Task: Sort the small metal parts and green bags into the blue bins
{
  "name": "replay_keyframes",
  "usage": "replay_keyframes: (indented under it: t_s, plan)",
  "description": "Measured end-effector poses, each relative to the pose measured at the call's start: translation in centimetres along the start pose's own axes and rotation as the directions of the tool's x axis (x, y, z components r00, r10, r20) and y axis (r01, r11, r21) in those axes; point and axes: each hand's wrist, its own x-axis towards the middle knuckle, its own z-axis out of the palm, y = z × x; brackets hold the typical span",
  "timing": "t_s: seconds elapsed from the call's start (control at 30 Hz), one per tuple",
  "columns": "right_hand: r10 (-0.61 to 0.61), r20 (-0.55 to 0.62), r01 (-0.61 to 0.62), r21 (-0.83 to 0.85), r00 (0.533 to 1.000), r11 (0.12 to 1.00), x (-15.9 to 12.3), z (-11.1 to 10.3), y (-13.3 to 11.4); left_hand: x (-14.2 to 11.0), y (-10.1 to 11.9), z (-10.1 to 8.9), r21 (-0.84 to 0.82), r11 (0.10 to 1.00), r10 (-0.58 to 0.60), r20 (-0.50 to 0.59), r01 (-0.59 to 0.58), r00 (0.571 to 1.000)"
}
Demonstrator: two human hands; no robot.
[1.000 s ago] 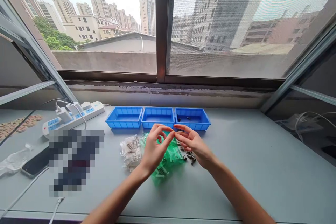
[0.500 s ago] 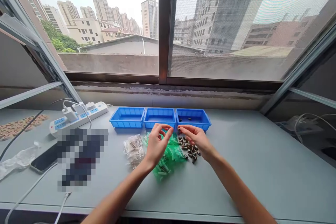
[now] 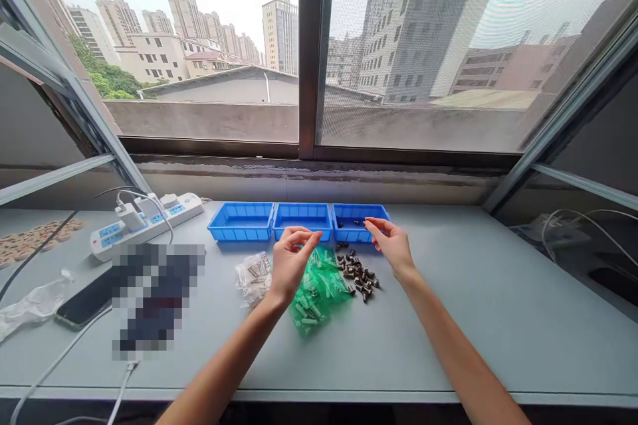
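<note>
My right hand (image 3: 395, 247) is over the front right of the right blue bin (image 3: 351, 236), thumb and fingers closed in a pinch. Whatever is between its fingertips is too small to make out. A few small dark screws (image 3: 356, 222) lie in that bin. My left hand (image 3: 293, 264) hovers above the green plastic bag (image 3: 323, 285), its thumb and fingertips drawn together; what they hold, if anything, cannot be seen. Through the green bag show several light, rod-like pieces. Just right of it is a loose pile of dark metal bolts (image 3: 359, 273).
A middle blue bin (image 3: 302, 234) and a left blue bin (image 3: 239, 234) stand in the same row. Left of the green bag is a clear bag of metal pieces (image 3: 253, 275). A power strip (image 3: 149, 226), a phone (image 3: 84, 299) and cables occupy the left side.
My right hand has moved right and away from me, from beside the bolt pile to over the right bin. My left hand has shifted slightly left, its fingertips closer together.
</note>
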Motion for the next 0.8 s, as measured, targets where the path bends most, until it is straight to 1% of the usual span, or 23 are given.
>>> replay_keyframes:
  t_s: [0.13,0.27,0.37,0.43,0.57,0.63,0.73,0.8]
  plan:
    - [-0.090,-0.040,0.081,-0.178,0.995,0.981,0.2,-0.3,0.4,0.1,0.2,-0.2,-0.011,1.000,0.009,-0.013,-0.009,1.000]
    - [-0.155,-0.061,0.133,-0.266,0.986,0.955,0.3,-0.4,0.2,0.5,0.0,-0.5,-0.003,0.999,0.036,-0.060,-0.036,0.998]
    - [-0.159,-0.036,0.144,-0.269,0.987,0.952,0.2,-0.2,0.0,0.6,-0.1,-0.5,0.001,0.999,0.033,-0.053,-0.033,0.998]
    - [-0.156,0.001,0.150,-0.282,0.988,0.948,0.0,-0.2,-0.1,0.5,-0.1,-0.4,0.011,0.999,0.030,-0.034,-0.030,0.999]
    - [-0.171,0.077,0.187,-0.367,0.982,0.911,-0.2,-0.2,-0.3,0.3,0.0,-0.3,0.057,0.998,0.013,0.015,-0.014,1.000]
    - [-0.234,0.111,0.259,-0.401,0.966,0.879,-0.3,-0.2,-0.2,0.3,-0.1,-0.2,0.077,0.997,-0.003,0.035,0.000,0.999]
    - [-0.356,0.178,0.398,-0.453,0.917,0.798,-0.6,-0.1,-0.2,0.4,-0.4,-0.1,0.093,0.996,-0.004,0.055,-0.001,0.999]
    - [-0.402,0.216,0.455,-0.489,0.890,0.745,-0.8,0.0,-0.2,0.4,-0.6,0.0,0.101,0.995,0.000,0.064,-0.007,0.998]
